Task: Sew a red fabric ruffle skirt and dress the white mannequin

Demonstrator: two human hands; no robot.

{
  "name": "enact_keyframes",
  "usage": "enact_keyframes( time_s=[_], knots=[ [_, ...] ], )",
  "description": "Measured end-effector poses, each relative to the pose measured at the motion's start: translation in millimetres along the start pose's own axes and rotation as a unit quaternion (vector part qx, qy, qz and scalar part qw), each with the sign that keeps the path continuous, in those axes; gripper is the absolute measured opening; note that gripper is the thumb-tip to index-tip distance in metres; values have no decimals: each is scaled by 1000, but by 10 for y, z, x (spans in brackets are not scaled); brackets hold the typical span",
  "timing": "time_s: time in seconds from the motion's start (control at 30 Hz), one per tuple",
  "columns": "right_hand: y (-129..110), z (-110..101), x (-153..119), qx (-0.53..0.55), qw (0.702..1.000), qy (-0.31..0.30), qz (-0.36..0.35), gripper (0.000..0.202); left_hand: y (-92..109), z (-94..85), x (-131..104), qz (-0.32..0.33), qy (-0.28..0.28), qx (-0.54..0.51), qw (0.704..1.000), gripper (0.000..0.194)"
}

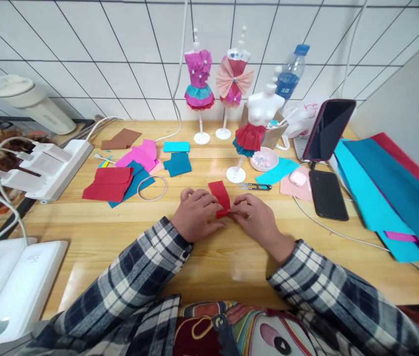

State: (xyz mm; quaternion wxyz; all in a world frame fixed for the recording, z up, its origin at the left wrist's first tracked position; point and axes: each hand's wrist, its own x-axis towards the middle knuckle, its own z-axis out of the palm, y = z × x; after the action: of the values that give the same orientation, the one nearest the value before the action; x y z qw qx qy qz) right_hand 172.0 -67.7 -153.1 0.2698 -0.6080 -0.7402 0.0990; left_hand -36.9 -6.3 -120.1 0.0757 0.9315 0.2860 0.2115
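Observation:
A small red strip (219, 194) lies on the wooden table between my hands, its near end folded over. My left hand (199, 216) rests on the strip's left side, fingers spread over it. The fingertips of my right hand (253, 220) pinch the strip's lower right corner. Just beyond is a pair of black-handled thread snips (254, 187). Behind them stands a white mannequin (265, 106) with a red and teal ruffled skirt (250, 138). Two more dressed mannequins stand farther back, one in magenta (199, 74), one with a peach bow (234, 79).
Left are red pieces (108, 184), a wire ring (152, 188), a power strip (64, 170) and power banks (24, 291). Right are a bead bowl (265, 159), a flat black phone (328, 195), a propped phone (328, 129), a cable and large coloured sheets (391, 183). A bottle (291, 74) stands behind.

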Motion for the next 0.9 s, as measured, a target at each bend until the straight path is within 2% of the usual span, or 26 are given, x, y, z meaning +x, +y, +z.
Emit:
enact_keyframes(
  time_s=[0.07,0.17,0.27,0.4,0.57,0.9],
  knots=[
    [27,18,-32,6,1000,-24,18,12,26,77,22,-2,-54,-3,999,23],
    [40,9,-34,11,999,-35,22,11,41,139,34,-8,-85,-14,996,19],
    [32,-18,-18,24,998,-47,16,11,42,152,30,-13,-95,-18,995,21],
    [9,-46,-22,40,998,-47,34,32,40,154,32,-26,-105,-20,994,20],
    [4,-51,-23,17,997,-64,36,12,47,141,48,-37,-102,-28,994,20],
    [-62,-157,105,33,985,-127,113,10,40,91,68,-89,-102,-33,990,15]
  ],
)
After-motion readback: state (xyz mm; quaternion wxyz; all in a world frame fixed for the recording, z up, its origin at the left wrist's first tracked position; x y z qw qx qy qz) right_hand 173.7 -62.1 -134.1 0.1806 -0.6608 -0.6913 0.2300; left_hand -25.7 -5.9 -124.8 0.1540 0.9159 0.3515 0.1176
